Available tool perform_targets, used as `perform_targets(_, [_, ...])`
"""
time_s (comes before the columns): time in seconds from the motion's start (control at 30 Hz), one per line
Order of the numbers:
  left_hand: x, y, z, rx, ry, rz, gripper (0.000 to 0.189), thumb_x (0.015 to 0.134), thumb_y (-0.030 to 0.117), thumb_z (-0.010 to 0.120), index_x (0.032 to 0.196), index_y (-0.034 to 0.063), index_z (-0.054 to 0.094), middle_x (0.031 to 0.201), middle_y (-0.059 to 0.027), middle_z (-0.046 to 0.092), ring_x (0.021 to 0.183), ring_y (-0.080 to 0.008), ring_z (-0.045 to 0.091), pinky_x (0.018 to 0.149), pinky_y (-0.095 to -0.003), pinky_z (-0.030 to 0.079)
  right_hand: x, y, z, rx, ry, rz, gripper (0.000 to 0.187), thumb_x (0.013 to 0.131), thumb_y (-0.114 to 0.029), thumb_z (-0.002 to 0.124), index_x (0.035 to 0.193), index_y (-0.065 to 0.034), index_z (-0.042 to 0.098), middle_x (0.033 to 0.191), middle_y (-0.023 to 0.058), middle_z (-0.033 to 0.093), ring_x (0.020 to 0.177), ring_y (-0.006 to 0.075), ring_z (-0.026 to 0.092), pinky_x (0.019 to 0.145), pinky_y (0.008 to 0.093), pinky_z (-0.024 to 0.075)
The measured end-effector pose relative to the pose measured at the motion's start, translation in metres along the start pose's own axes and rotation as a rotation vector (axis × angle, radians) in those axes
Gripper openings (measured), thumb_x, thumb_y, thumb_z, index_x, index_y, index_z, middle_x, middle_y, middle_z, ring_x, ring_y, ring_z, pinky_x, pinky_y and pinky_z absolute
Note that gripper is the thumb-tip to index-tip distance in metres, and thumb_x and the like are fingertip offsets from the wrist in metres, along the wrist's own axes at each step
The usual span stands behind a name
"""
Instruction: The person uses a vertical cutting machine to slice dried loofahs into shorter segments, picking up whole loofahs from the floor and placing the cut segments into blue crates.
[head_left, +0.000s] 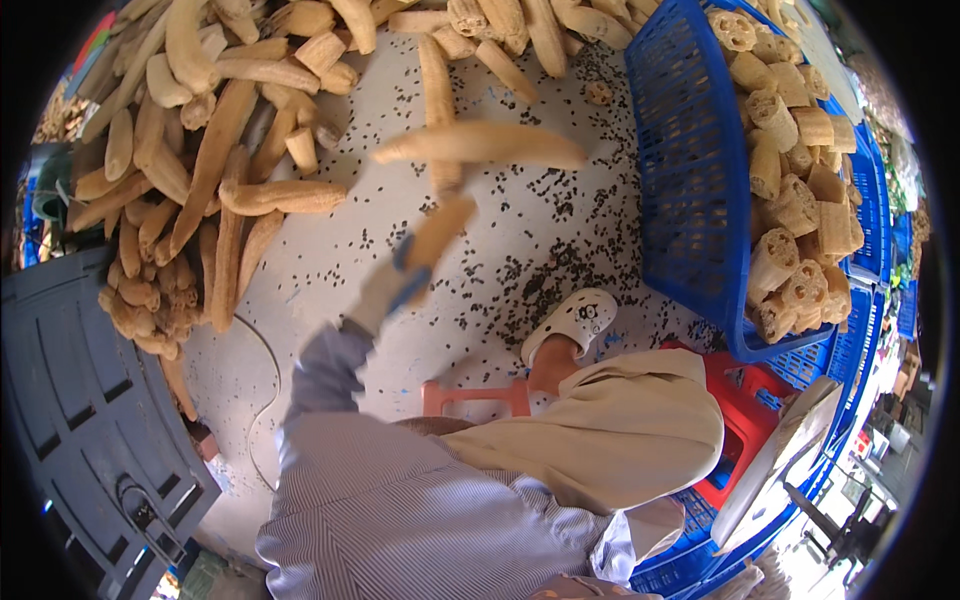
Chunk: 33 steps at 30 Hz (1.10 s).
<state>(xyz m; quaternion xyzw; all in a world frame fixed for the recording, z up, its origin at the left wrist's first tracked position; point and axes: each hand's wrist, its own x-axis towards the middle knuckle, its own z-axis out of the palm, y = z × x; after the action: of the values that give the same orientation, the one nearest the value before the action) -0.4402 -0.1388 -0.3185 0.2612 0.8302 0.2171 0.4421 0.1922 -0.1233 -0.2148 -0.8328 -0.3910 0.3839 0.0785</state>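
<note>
My left hand (390, 289), in a pale work glove with blue on the fingers, grips a dried loofah gourd (441, 225); both are motion-blurred. Just beyond it, a longer curved loofah (480, 145), also blurred, crosses over a loofah lying lengthwise (437, 82). Whether the curved one touches the floor, I cannot tell. My right hand is out of view. Dark seeds (536, 277) lie scattered over the pale floor (360, 187) around my left hand.
Whole loofahs (214, 142) are heaped at the left and along the far side. On the right, a tilted blue plastic basket (686, 187) holds cut loofah pieces (795, 206). Near me are a red plastic stool (739, 442), a thin cable (276, 375) and a grey panelled door (90, 405).
</note>
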Motion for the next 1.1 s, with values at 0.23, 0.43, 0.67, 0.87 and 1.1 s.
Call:
perform_targets(0.23, [-0.071, 0.049, 0.085, -0.174, 0.417, 0.421, 0.090, 0.082, 0.030, 0.077, 0.157, 0.0165, 0.029, 0.139, -0.0212, 0.052, 0.121, -0.0415, 0.056, 0.098, -0.0450, 0.049, -0.007, 0.011, -0.010, 0.004, -0.005, -0.010, 0.029, 0.098, -0.007, 0.060, 0.124, 0.0049, 0.064, 0.123, 0.0103, 0.065, 0.109, 0.0194, 0.062, 0.097, 0.0311, 0.0486])
perform_targets(0.43, [0.139, 0.123, -0.005, -0.102, 0.804, 0.179, 0.091, 0.084, 0.036, 0.073, 0.158, 0.0295, 0.022, 0.123, -0.0233, 0.055, 0.108, -0.0403, 0.063, 0.088, -0.0475, 0.055, -0.015, 0.024, -0.014, 0.027, 0.008, 0.013, 0.029, 0.098, -0.006, 0.061, 0.124, 0.0049, 0.064, 0.122, 0.0102, 0.065, 0.108, 0.0193, 0.062, 0.097, 0.0310, 0.0487])
perform_targets(0.67, [0.165, 0.099, 0.049, -0.012, 0.268, 0.065, 0.092, 0.081, 0.042, 0.074, 0.157, 0.0183, 0.027, 0.123, -0.0244, 0.062, 0.106, -0.0330, 0.067, 0.087, -0.0449, 0.054, -0.048, 0.047, -0.009, 0.075, 0.052, 0.067, 0.028, 0.098, -0.006, 0.061, 0.124, 0.0050, 0.064, 0.122, 0.0102, 0.065, 0.108, 0.0192, 0.062, 0.096, 0.0310, 0.0488])
perform_targets(0.87, [0.000, 0.016, 0.111, -0.451, 0.161, 0.230, 0.085, 0.088, 0.031, 0.070, 0.157, 0.0097, 0.025, 0.138, -0.0213, 0.054, 0.122, -0.0312, 0.058, 0.099, -0.0380, 0.049, -0.054, 0.074, -0.011, 0.129, 0.080, 0.015, 0.028, 0.098, -0.006, 0.061, 0.123, 0.0050, 0.064, 0.122, 0.0101, 0.065, 0.107, 0.0190, 0.062, 0.096, 0.0309, 0.0489])
perform_targets(1.1, [-0.107, 0.112, 0.090, -1.419, -0.502, 0.397, 0.072, 0.095, 0.034, 0.060, 0.154, 0.0039, 0.031, 0.145, -0.0207, 0.047, 0.121, -0.0295, 0.059, 0.094, -0.0402, 0.053, -0.087, 0.134, -0.028, 0.279, 0.215, -0.038, 0.028, 0.098, -0.005, 0.061, 0.123, 0.0051, 0.064, 0.122, 0.0101, 0.065, 0.107, 0.0189, 0.062, 0.096, 0.0308, 0.0490])
